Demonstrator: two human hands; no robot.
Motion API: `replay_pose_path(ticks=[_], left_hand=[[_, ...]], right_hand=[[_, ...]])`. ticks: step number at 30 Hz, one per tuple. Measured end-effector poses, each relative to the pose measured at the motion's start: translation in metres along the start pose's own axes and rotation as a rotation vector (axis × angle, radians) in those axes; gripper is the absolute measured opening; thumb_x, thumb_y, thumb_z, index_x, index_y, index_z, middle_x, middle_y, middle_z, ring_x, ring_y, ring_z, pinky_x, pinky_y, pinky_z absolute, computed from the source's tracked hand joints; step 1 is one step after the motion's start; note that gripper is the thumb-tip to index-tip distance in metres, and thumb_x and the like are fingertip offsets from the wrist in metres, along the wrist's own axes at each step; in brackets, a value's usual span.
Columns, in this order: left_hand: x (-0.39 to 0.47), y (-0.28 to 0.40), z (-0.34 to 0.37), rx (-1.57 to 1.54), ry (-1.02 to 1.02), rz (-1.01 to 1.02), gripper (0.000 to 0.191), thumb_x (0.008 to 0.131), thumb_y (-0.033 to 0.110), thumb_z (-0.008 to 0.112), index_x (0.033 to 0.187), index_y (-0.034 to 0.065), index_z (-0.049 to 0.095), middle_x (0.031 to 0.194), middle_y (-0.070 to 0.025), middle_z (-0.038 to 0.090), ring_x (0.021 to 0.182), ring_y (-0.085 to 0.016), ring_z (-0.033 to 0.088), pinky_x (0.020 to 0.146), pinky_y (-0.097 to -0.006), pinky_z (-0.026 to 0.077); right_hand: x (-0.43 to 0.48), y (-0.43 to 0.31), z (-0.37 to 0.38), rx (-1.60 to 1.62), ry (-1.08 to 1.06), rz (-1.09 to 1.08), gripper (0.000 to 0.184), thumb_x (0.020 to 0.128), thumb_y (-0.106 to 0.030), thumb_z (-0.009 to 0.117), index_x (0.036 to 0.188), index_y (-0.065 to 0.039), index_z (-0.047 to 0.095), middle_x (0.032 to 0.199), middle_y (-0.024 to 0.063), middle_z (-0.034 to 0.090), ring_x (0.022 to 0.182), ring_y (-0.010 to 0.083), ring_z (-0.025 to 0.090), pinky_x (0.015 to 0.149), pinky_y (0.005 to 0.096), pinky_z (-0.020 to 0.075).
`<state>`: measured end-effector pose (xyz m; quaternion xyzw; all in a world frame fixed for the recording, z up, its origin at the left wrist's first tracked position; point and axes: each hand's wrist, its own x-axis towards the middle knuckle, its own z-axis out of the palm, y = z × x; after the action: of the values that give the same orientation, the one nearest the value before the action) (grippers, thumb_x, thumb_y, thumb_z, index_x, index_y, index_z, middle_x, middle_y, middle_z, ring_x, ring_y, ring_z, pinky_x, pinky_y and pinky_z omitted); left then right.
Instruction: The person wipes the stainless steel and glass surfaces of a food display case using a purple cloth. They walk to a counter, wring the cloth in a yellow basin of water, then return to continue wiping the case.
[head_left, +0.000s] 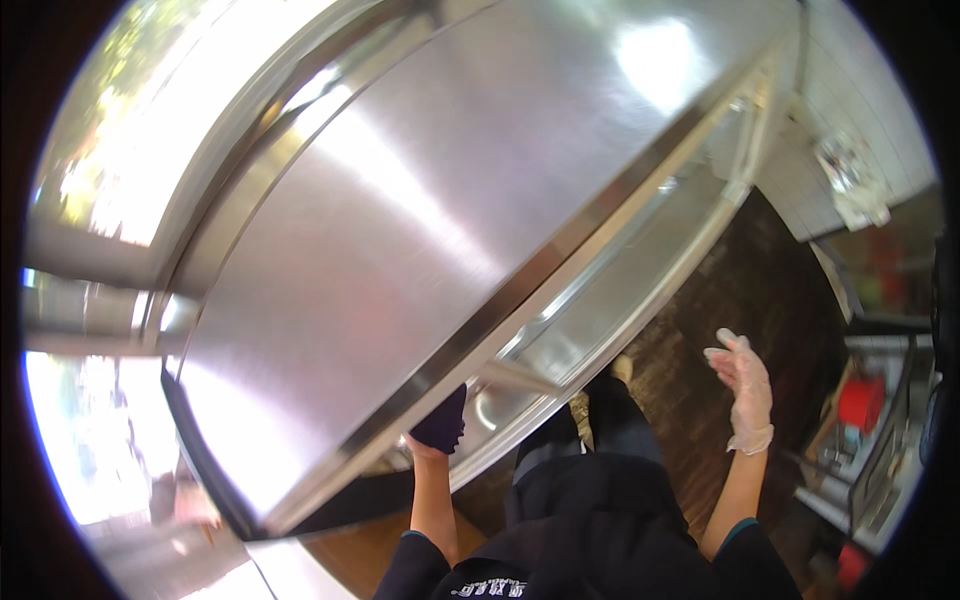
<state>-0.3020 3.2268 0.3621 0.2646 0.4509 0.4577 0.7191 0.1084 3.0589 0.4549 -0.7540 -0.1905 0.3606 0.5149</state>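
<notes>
My left hand reaches in under the front edge of a stainless steel counter. A dark purple-black covering, either a glove or a cloth, hides its fingers, so its grip does not show. Around it is the metal-lined front opening below the worktop, with a pale divider across it. My right hand wears a clear plastic glove. It hangs in the air to the right of my legs, fingers apart and nothing in them.
Dark brown floor lies beneath my right hand. To the right, a low unit holds a red item and other small things. A clear plastic bag lies by the white tiles. Bright windows are on the left.
</notes>
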Motion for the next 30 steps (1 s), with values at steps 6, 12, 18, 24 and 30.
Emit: replay_pose_path(ticks=[6,12,18,24,30], left_hand=[[-0.126,0.002,0.007,0.073,0.002,0.324,0.056,0.1,0.041,0.04,0.145,0.0066,0.038,0.139,-0.0154,0.051,0.127,-0.034,0.05,0.105,-0.0498,0.041],[-0.199,-0.062,0.125,1.872,0.203,0.625,0.066,0.091,0.046,0.059,0.146,0.0132,0.044,0.146,-0.0068,0.049,0.137,-0.025,0.043,0.116,-0.0405,0.03],[-0.208,-0.116,0.219,1.557,-0.076,0.77,0.059,0.091,0.039,0.063,0.142,0.0116,0.05,0.146,-0.0081,0.05,0.139,-0.026,0.042,0.116,-0.0396,0.031],[-0.222,-0.148,0.305,0.155,-0.536,0.25,0.054,0.099,0.032,0.054,0.145,0.0053,0.042,0.148,-0.0123,0.046,0.135,-0.027,0.046,0.113,-0.0417,0.036],[-0.205,-0.183,0.359,-0.36,-0.868,-0.018,0.049,0.105,0.029,0.039,0.148,0.0054,0.037,0.149,-0.0106,0.045,0.134,-0.026,0.046,0.116,-0.04,0.033]], right_hand=[[-0.003,0.026,0.098,0.134,-0.765,-0.014,0.049,0.104,-0.037,0.048,0.136,0.0,0.055,0.111,0.0099,0.071,0.1,0.0137,0.067,0.09,0.0271,0.0496],[-0.036,0.024,0.07,0.255,-0.788,-0.232,0.049,0.104,-0.031,0.048,0.141,0.003,0.049,0.126,0.0093,0.064,0.113,0.0133,0.059,0.098,0.0266,0.043],[-0.027,-0.009,-0.071,0.344,-0.402,-0.556,0.057,0.103,-0.04,0.041,0.144,0.0,0.045,0.153,0.014,0.043,0.135,0.0225,0.047,0.109,0.0332,0.0346],[-0.021,0.033,-0.167,0.633,-0.312,-0.298,0.066,0.104,-0.056,0.029,0.143,-0.007,0.049,0.157,0.0151,0.036,0.142,0.0233,0.038,0.11,0.033,0.03],[-0.018,0.099,-0.165,0.325,-0.066,-0.657,0.056,0.103,-0.021,0.044,0.151,0.004,0.03,0.157,0.0172,0.032,0.144,0.0275,0.033,0.119,0.0376,0.0225]])
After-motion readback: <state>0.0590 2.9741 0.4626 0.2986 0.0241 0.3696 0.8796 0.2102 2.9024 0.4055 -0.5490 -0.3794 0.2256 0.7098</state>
